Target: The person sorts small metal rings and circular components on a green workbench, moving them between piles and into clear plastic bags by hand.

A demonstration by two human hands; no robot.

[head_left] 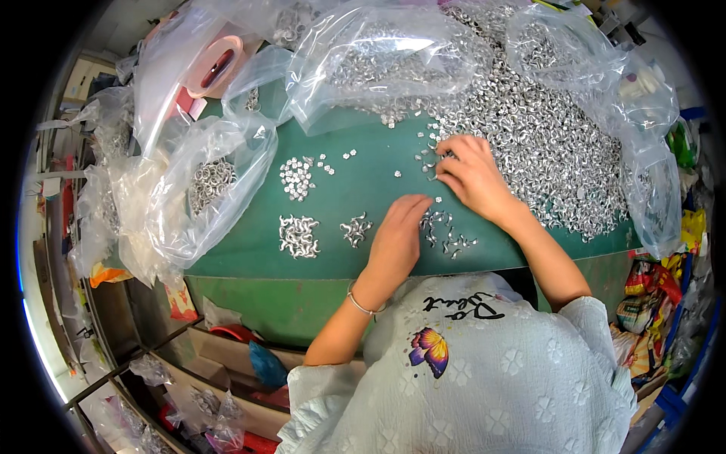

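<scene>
My left hand (397, 233) rests low over the green tabletop, its fingers pressed together and pointing away from me; whatever they pinch is hidden. Just to its right lie loose curved metal pieces (439, 227). At the left edge of the big heap of shiny silver curved pieces (560, 144), my right hand (478, 178) is bent with fingertips curled down among small metal parts; I cannot make out what is between them. Left of my hands are a cluster of small silver blossom-like pieces (296, 178), a squarish group of curved pieces (299, 236) and a smaller group (355, 229).
Clear plastic bags (378, 60) cover the table's far side, some filled with metal parts. Another open bag (215, 189) stands at the left. A pink container (215, 66) holds a dark red object. Drawers (212, 356) lie below at left; colourful packets (643, 303) fill the right.
</scene>
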